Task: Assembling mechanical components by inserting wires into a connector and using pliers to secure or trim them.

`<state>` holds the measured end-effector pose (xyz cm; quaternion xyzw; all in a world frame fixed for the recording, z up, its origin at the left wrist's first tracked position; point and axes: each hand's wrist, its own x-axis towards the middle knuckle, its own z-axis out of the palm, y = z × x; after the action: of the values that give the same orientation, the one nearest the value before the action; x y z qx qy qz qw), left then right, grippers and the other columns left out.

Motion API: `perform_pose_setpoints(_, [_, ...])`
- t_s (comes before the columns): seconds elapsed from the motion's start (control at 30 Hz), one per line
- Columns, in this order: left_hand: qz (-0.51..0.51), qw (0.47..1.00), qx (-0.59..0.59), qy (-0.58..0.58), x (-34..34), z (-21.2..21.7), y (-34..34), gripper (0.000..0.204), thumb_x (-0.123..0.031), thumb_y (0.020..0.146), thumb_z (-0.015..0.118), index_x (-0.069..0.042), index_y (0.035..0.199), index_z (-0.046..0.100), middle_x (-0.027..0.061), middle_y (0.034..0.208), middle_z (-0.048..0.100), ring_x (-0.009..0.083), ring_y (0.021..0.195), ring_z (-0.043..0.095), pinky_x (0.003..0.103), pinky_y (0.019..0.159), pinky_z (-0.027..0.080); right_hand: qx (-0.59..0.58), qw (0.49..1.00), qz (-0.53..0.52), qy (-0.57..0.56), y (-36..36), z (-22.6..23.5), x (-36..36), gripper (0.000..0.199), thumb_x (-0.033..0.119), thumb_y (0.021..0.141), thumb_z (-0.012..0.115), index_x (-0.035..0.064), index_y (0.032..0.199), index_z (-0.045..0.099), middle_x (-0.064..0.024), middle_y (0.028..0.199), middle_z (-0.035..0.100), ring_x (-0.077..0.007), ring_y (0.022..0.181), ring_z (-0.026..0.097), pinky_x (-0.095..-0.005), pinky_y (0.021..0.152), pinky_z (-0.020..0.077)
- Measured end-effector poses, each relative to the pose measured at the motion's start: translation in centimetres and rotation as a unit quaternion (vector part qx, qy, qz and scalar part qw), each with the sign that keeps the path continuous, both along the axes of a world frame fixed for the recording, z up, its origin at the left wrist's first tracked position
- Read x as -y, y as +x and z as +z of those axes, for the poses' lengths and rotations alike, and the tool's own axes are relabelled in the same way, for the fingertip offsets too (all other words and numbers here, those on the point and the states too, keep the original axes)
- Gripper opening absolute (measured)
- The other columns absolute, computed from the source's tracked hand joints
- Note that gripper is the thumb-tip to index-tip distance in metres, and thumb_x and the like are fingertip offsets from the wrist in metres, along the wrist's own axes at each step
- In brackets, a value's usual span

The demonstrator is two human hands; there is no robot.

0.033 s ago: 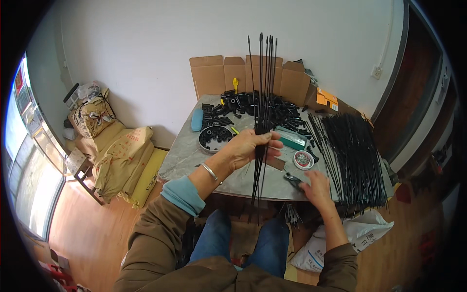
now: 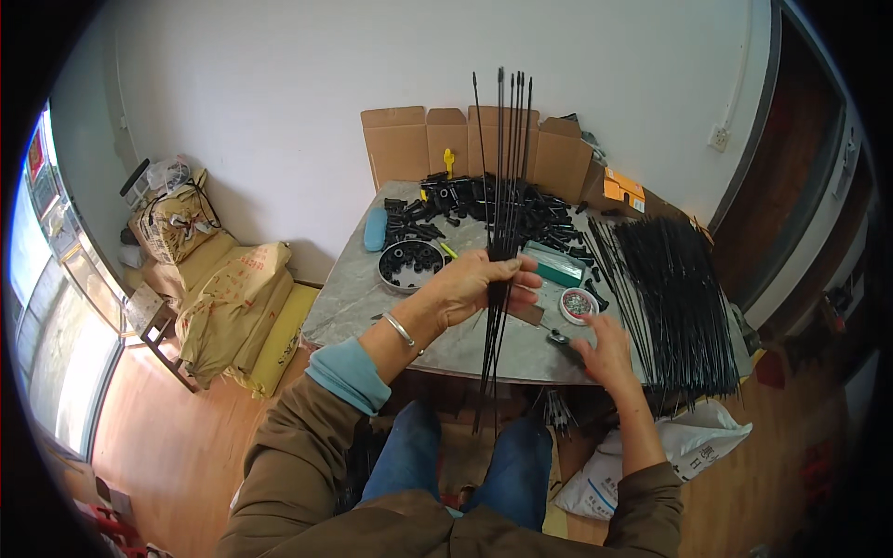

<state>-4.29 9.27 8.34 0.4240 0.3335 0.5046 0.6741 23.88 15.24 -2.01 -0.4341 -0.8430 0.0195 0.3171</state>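
A bundle of long, thin black rods (image 2: pixel 503 167) stands nearly upright in front of me. My left hand (image 2: pixel 484 279) is closed round its middle, thumb across the front, while the lower rod ends hang past the table's front edge. To the right, my right hand (image 2: pixel 609 353) is curled at the table's front edge. Its thumb lies against a small dark hand tool (image 2: pixel 561 340), whose exact kind I cannot make out and whose rear part the hand hides. Just beyond these fingers sits a small round tub (image 2: pixel 579 305) of tiny metal pieces.
Many more black rods (image 2: pixel 665 298) lie on the grey table (image 2: pixel 349 312) at right. Black plastic parts (image 2: pixel 549 219) are heaped at the back before upright cardboard (image 2: pixel 400 144). A round tray (image 2: pixel 383 265), green box (image 2: pixel 556 270) and blue case (image 2: pixel 376 230) are nearby.
My right hand has shifted slightly up toward the tub, and the dark tool has moved slightly right with it. The rods in my left hand have shifted a little and fanned slightly.
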Motion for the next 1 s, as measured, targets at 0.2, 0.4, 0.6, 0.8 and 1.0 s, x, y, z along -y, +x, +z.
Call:
perform_pose_setpoints(0.2, [-0.088, 0.995, 0.037, 0.006, 2.5, -0.2, 0.1, 0.034, -0.011, 0.090, 0.060, 0.005, 0.120, 0.055, 0.0186, 0.107, 0.066, 0.0304, 0.097, 0.066, 0.041, 0.088, 0.053, -0.212, 0.874, 0.293, -0.323, -9.4, 5.5, -0.1, 0.047, 0.013, 0.079, 0.068, 0.0058, 0.123, 0.054, -0.0055, 0.115, 0.060, -0.0170, 0.105, 0.055, -0.0316, 0.086, 0.0462])
perform_pose_setpoints(0.4, [-0.166, 0.984, 0.031, 0.049, 6.7, -0.3, -1.2, 0.029, -0.011, 0.092, 0.058, 0.005, 0.116, 0.058, 0.0176, 0.106, 0.066, 0.0252, 0.099, 0.066, 0.036, 0.092, 0.050, -0.256, 0.800, 0.366, -0.401, -13.0, 3.2, -0.7, 0.025, 0.016, 0.080, 0.069, 0.0053, 0.102, 0.064, 0.0020, 0.087, 0.064, -0.0126, 0.081, 0.060, -0.0277, 0.071, 0.0483])
perform_pose_setpoints(0.6, [-0.078, 0.997, 0.008, 0.024, 4.2, -11.1, 0.5, 0.025, -0.008, 0.094, 0.054, 0.004, 0.115, 0.058, 0.0157, 0.107, 0.066, 0.0213, 0.100, 0.065, 0.032, 0.090, 0.051, 0.211, 0.942, 0.043, 0.259, -14.9, 2.5, -9.8, 0.063, 0.020, 0.072, 0.070, 0.0060, 0.130, 0.051, -0.0153, 0.125, 0.057, -0.0315, 0.117, 0.053, -0.0416, 0.104, 0.0356])
perform_pose_setpoints(0.8, [-0.044, 0.990, 0.078, -0.108, 2.4, -16.8, 0.5, 0.028, -0.008, 0.095, 0.052, 0.004, 0.120, 0.053, 0.0140, 0.101, 0.067, 0.0203, 0.092, 0.065, 0.030, 0.079, 0.055, -0.097, 0.833, 0.300, -0.455, -10.8, 3.5, -9.0, 0.052, 0.017, 0.089, 0.054, 0.0000, 0.136, 0.040, -0.0180, 0.131, 0.052, -0.0346, 0.121, 0.050, -0.0487, 0.100, 0.0403])
perform_pose_setpoints(1.0, [-0.131, 0.988, 0.025, -0.082, 1.1, -17.0, 1.1, 0.040, -0.014, 0.093, 0.057, 0.005, 0.127, 0.047, 0.0161, 0.107, 0.064, 0.0205, 0.093, 0.065, 0.028, 0.075, 0.055, -0.428, 0.627, 0.291, -0.582, -14.4, 4.0, -3.7, 0.028, 0.015, 0.097, 0.048, -0.0019, 0.120, 0.051, -0.0151, 0.105, 0.064, -0.0309, 0.097, 0.064, -0.0470, 0.087, 0.0526])
